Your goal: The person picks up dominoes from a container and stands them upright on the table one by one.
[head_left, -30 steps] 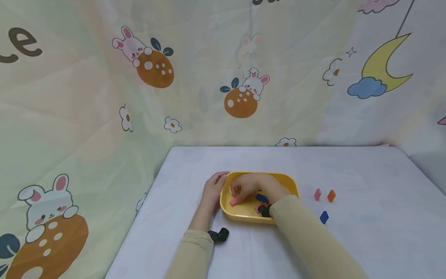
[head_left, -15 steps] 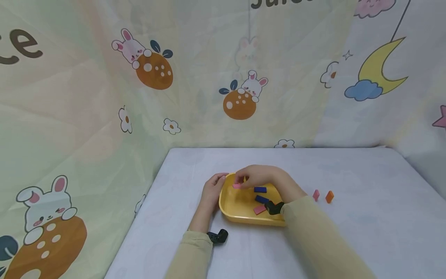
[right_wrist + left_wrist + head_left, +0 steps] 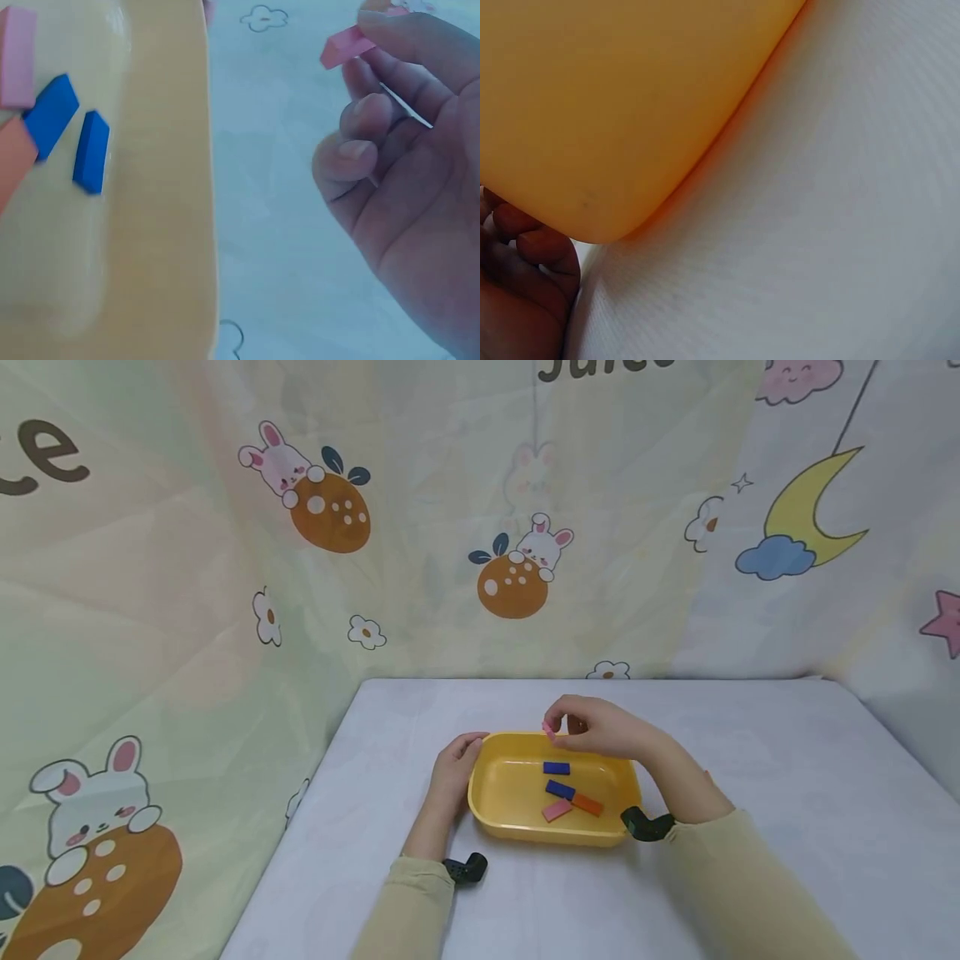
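Observation:
My right hand (image 3: 603, 727) pinches a small pink block (image 3: 349, 47) between thumb and forefinger, above the far rim of a yellow tray (image 3: 491, 793). In the right wrist view the other fingers curl loosely beside it. My left hand (image 3: 452, 772) holds the tray's left end. Its curled fingers (image 3: 536, 244) touch the tray's outer wall in the left wrist view. Inside the tray lie a blue block (image 3: 557, 768), a second blue block (image 3: 560, 790), an orange block (image 3: 587, 803) and another pink block (image 3: 557, 811).
The tray stands on a white-covered table (image 3: 750, 727). Behind it hangs a printed cloth (image 3: 420, 527) with rabbits and flowers. My right forearm covers the table part right of the tray, with only a sliver of orange (image 3: 707, 774) showing beside the wrist.
My right hand has lifted the pink block from the tray's left part and moved it right and away, past the far rim. My left hand stays on the tray.

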Demonstrator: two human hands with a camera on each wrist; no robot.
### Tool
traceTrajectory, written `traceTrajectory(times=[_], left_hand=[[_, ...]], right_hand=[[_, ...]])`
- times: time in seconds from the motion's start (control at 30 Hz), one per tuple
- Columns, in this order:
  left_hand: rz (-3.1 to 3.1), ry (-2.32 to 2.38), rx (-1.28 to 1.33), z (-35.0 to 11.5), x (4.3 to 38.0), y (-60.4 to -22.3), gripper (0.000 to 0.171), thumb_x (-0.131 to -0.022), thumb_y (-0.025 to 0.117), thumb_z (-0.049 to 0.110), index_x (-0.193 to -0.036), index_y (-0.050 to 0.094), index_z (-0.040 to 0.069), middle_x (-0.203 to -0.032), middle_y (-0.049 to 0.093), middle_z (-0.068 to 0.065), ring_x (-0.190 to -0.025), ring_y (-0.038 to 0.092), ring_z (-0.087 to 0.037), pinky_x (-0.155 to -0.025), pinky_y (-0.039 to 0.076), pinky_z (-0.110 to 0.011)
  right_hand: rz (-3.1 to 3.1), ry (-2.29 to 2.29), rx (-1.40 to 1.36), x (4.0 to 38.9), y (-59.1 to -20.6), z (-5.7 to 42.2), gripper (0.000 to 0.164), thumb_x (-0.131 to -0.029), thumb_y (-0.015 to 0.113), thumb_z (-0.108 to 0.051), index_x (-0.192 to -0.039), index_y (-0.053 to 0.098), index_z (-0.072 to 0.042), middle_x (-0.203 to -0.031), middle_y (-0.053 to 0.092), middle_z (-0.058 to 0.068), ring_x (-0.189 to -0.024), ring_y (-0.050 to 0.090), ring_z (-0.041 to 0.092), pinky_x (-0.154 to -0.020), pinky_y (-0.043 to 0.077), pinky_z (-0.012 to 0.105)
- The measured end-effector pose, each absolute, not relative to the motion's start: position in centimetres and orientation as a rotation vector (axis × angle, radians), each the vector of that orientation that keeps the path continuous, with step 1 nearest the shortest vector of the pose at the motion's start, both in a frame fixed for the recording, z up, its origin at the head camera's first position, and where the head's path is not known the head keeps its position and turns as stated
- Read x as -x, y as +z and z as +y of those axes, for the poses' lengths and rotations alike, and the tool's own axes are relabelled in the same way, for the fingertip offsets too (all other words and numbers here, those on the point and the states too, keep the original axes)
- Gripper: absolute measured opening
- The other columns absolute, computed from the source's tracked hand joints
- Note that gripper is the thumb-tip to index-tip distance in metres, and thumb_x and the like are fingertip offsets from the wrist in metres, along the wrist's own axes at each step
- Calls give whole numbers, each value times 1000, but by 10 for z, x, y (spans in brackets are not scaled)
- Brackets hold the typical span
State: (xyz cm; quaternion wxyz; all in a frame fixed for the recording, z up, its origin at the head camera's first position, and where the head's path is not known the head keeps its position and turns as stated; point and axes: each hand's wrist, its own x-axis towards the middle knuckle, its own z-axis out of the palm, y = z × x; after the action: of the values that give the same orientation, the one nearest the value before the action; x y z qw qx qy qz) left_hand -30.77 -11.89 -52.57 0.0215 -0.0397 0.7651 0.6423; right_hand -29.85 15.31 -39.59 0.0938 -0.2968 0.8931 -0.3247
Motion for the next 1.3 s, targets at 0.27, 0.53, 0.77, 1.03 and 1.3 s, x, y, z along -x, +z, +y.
traceTrajectory(times=[0.27, 0.53, 0.77, 1.03, 1.3], left_hand=[[2399, 1980, 120, -119, 309, -527, 27, -97, 56, 47, -115, 70, 31, -118, 70, 9, -117, 61, -15, -105, 49, -40], [2391, 1993, 117, -119, 308, -527, 29, -96, 57, 49, -115, 70, 31, -117, 70, 9, -116, 61, -14, -103, 50, -40], [2389, 1993, 107, -119, 307, -526, 28, -96, 58, 48, -115, 70, 31, -116, 70, 8, -114, 62, -16, -102, 51, -39], [2387, 2000, 118, -119, 306, -526, 29, -96, 58, 49, -116, 70, 31, -116, 70, 7, -113, 62, -15, -101, 52, -38], [2392, 1998, 115, -119, 306, -526, 29, -96, 58, 48, -116, 69, 31, -116, 70, 7, -113, 62, -16, -100, 52, -39]], right_hand=[[2684, -1048, 760, 276, -398, 190, 23, -90, 72, -22, -108, 60, -28, -91, 57, 1, -82, 54, 20, -66, 51, 24], [2675, -1120, 661, 248, -404, 228, 23, -91, 72, -30, -109, 59, -25, -86, 56, 5, -74, 56, 22, -48, 52, 27], [2690, -1202, 638, 225, -412, 268, 21, -94, 68, -23, -111, 57, -20, -83, 63, 2, -69, 59, 16, -53, 52, 28], [2825, -1170, 606, 203, -425, 299, 21, -92, 70, -22, -110, 58, -21, -91, 63, 0, -77, 57, 12, -63, 53, 21], [2856, -1105, 458, 188, -442, 325, 24, -92, 70, -22, -113, 59, -18, -88, 58, -1, -77, 52, 11, -58, 46, 22]])
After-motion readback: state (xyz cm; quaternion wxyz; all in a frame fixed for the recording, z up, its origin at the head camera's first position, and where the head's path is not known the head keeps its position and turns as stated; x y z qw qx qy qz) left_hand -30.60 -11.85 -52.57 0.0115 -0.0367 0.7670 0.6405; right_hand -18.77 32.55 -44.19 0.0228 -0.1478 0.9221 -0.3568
